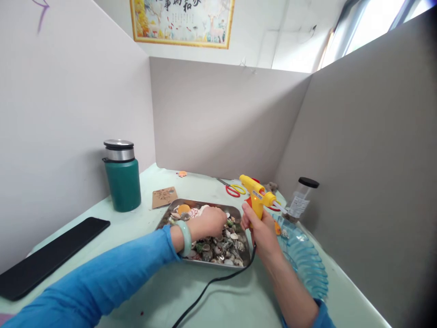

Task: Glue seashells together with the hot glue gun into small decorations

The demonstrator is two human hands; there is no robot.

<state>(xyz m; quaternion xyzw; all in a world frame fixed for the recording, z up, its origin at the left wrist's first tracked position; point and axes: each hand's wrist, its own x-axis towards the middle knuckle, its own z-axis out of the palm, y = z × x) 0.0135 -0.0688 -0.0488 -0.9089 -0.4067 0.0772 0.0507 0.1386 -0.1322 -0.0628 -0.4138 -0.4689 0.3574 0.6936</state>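
Observation:
My right hand is wrapped around the handle of a yellow hot glue gun, held up beside the tray. A pale glue stick juts from the gun's right end, and a black cord trails from its handle. My left hand, with a pale green bangle at the wrist, is curled down into a metal tray. Small seashells of many shapes fill that tray. The left fingertips are hidden among the shells, so anything between them cannot be seen.
A blue scalloped dish and a clear jar with a black lid stand right. Scissors and a brown card lie behind. Left are a green flask and a black slab. Grey partitions enclose the table.

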